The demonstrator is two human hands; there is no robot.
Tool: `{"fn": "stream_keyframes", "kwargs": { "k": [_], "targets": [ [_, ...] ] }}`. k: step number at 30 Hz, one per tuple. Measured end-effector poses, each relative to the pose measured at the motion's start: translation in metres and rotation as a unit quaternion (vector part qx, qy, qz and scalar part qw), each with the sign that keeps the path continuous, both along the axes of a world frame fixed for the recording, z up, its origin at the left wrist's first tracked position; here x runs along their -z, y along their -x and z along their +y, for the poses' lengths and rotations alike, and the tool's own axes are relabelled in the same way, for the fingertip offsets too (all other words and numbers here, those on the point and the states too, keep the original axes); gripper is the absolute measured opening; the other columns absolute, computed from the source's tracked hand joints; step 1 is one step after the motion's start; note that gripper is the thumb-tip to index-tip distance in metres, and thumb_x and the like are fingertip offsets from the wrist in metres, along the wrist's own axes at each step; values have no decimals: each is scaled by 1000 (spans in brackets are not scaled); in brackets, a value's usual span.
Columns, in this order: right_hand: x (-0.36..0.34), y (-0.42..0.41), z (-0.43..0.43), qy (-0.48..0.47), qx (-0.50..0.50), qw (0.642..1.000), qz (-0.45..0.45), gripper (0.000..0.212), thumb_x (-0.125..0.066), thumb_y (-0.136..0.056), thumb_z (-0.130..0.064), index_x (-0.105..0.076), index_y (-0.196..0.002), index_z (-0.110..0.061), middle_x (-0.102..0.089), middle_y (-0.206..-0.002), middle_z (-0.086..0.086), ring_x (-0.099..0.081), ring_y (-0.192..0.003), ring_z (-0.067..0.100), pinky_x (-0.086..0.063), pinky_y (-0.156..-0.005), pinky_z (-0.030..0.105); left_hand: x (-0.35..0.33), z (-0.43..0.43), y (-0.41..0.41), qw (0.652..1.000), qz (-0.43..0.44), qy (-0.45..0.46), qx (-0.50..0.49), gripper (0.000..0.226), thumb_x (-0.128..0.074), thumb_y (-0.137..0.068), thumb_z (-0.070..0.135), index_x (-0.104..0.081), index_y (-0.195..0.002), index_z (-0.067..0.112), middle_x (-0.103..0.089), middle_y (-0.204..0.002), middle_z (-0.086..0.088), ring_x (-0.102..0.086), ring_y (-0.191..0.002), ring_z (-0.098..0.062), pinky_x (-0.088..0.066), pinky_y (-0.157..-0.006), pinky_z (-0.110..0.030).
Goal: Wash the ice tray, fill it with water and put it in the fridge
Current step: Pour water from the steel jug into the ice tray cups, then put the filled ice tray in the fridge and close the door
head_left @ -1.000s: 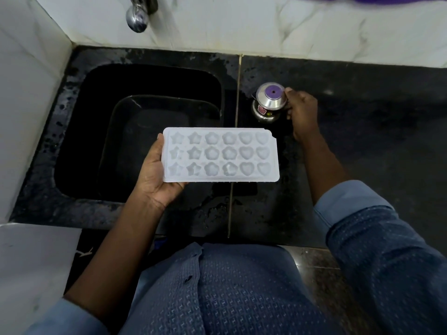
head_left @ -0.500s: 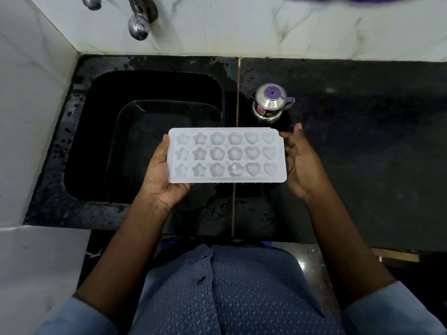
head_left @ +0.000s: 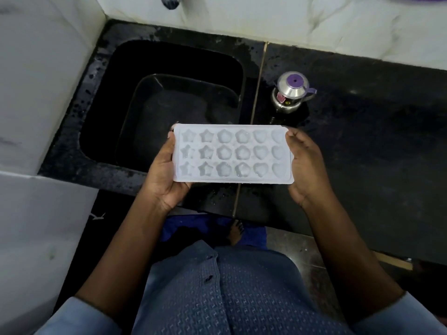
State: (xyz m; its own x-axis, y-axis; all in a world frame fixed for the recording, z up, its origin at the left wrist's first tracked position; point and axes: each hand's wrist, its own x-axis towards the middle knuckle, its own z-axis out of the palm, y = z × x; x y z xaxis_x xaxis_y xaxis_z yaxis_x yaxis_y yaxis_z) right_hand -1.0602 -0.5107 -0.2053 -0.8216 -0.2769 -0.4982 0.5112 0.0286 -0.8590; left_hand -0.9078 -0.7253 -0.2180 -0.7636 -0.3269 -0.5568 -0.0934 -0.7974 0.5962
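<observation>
Here, left hand [head_left: 164,175], right hand [head_left: 306,165], gripping ice tray [head_left: 232,155]

White ice tray [head_left: 232,154] level, cavities up

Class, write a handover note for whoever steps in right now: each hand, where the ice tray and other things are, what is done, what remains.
The left hand grips the ice tray by its left end; the right hand holds its right end.
The tray is level, over the front of the counter, beside the sink.
A steel jug stands on the counter behind it.
Cells glisten; how full, unclear.
Left: confirm filling, carry it to the fridge, out of view.
</observation>
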Motion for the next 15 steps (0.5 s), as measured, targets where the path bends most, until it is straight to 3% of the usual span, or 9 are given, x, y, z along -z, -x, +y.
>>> {"fn": "stream_keyframes", "kwargs": {
  "k": [2,4,9,12,15],
  "targets": [
    [-2,-4,-4,-3,-15,1000,7,22,-54,-108,-25,-73,-119,-21,-73,-128,8,-66,-125,34,-50,-107,64,0,0,-12,1000,-4,3,-17,57,-41,-111,57,-68,-143,18,-62,-151,-13,-59,-140,-34,-55,-106,-55],
    [-4,-7,-8,-4,-35,999,15,22,-55,-107,-27,-73,-119,-21,-74,-127,7,-68,-123,34,-52,-104,64,0,-1,-23,999,-14,-2,-37,59,-45,-110,56,-61,-149,15,-62,-150,-15,-61,-138,-34,-58,-102,-53],
    [-10,-18,-33,13,-90,996,19,23,-54,-108,-24,-71,-121,-16,-74,-126,11,-67,-122,38,-52,-103,66,-4,-5,-60,996,-17,9,-87,57,-44,-109,57,-75,-132,16,-67,-145,-16,-67,-131,-32,-62,-93,-47],
    [-18,-32,-50,27,-132,991,8,21,-55,-107,-21,-71,-119,-14,-73,-126,15,-66,-122,41,-52,-103,65,-12,-3,-91,990,-18,15,-140,58,-47,-107,59,-74,-134,16,-67,-145,-15,-67,-130,-33,-62,-92,-48],
    [-25,-50,-63,37,-195,980,11,18,-56,-106,-21,-73,-113,-17,-77,-117,13,-74,-107,34,-58,-93,58,-24,4,-123,981,-22,21,-192,59,-50,-107,58,-68,-141,13,-67,-144,-16,-66,-131,-34,-62,-93,-50]
  ]
}}
